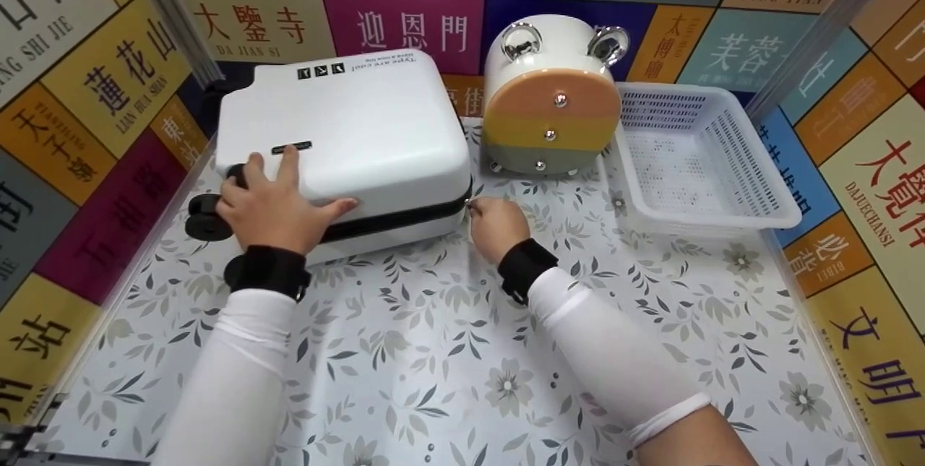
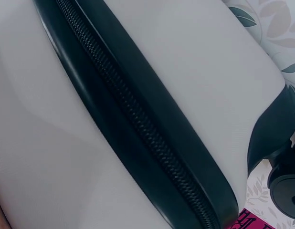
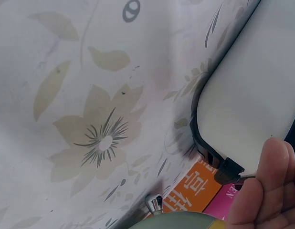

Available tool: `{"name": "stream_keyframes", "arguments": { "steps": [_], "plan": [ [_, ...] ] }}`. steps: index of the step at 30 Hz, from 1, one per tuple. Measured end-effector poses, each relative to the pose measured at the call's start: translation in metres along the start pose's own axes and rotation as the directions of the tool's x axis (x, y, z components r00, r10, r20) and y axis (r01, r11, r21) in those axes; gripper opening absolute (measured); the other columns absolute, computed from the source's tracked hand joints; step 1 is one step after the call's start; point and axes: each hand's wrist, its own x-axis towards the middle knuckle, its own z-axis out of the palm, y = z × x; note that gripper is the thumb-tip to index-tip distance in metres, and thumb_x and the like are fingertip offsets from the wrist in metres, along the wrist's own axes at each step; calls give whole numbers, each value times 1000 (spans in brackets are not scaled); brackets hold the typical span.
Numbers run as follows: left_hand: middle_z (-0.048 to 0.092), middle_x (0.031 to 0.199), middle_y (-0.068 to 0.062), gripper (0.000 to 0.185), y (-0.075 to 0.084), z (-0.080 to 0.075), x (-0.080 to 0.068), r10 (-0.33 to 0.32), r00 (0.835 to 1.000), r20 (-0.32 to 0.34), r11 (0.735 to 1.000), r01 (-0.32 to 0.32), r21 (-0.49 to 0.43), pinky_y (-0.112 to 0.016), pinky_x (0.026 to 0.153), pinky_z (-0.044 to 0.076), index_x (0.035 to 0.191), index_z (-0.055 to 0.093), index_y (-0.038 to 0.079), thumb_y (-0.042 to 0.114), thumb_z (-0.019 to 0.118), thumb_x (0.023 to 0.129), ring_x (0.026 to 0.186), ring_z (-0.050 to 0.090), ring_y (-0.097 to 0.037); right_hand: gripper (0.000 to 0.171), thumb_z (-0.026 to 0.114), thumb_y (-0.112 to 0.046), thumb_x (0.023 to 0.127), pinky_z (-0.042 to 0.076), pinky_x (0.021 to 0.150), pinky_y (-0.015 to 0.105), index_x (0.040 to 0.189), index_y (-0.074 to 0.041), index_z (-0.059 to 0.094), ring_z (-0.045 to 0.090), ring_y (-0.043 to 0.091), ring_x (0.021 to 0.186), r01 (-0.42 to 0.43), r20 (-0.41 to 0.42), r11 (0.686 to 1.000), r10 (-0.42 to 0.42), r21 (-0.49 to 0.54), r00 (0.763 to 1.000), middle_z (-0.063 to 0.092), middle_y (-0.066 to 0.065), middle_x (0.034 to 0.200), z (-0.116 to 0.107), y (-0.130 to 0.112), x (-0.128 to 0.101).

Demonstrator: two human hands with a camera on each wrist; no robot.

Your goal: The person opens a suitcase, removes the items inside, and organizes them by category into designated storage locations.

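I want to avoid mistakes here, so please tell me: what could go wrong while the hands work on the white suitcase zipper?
1. The right hand pinches a small metal pull at the corner of the white suitcase; such a small grip could slip.
2. The left hand only presses flat on the lid, and the suitcase has wheels, so it may slide when the zipper is pulled.
3. The striped case stands close behind and could be bumped.

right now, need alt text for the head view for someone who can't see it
A left hand rests flat on a white suitcase lying on a floral table, while the right hand pinches its zipper pull. Behind stand a striped round case and a white basket.
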Motion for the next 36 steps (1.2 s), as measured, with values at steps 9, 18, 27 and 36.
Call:
{"name": "stream_keyframes", "arguments": {
  "steps": [9, 18, 27, 36],
  "plan": [
    [24, 168, -28, 129, 0, 0, 0, 0, 1000, 7, 1000, 0, -6, -80, 110, 30, 168, 23, 34, 99, 62, 64, 137, 34, -69, 30, 53, -16, 105, 58, 97, 50, 117, -6, 79, 75, 38, 107, 5, 42, 1000, -4, -11, 999, 79, 15, 115, -1, -4, -5],
    [27, 166, -27, 127, 6, 2, -1, -9, 1000, -10, 1000, 9, -16, -79, 108, 31, 167, 25, 33, 96, 67, 65, 134, 36, -69, 28, 55, -15, 105, 59, 94, 49, 114, -6, 80, 76, 37, 103, 16, 40, 1000, -15, -16, 999, 81, 13, 111, -1, -1, 1],
    [26, 167, -25, 127, 17, 7, -5, -52, 998, -25, 999, 52, 2, -74, 106, 34, 168, 24, 32, 96, 65, 67, 133, 37, -65, 28, 56, -18, 105, 58, 95, 51, 115, -7, 80, 75, 38, 105, -31, 14, 999, 31, -7, 999, 81, 13, 111, -2, -1, 7],
    [26, 167, -26, 128, 25, 7, -5, -74, 997, -3, 996, 74, 46, -74, 106, 36, 169, 21, 32, 97, 63, 67, 133, 38, -65, 28, 56, -19, 107, 59, 92, 50, 115, -6, 79, 76, 36, 102, 41, 42, 998, -39, -39, 998, 80, 14, 110, 7, -12, 2]
  ]
}}
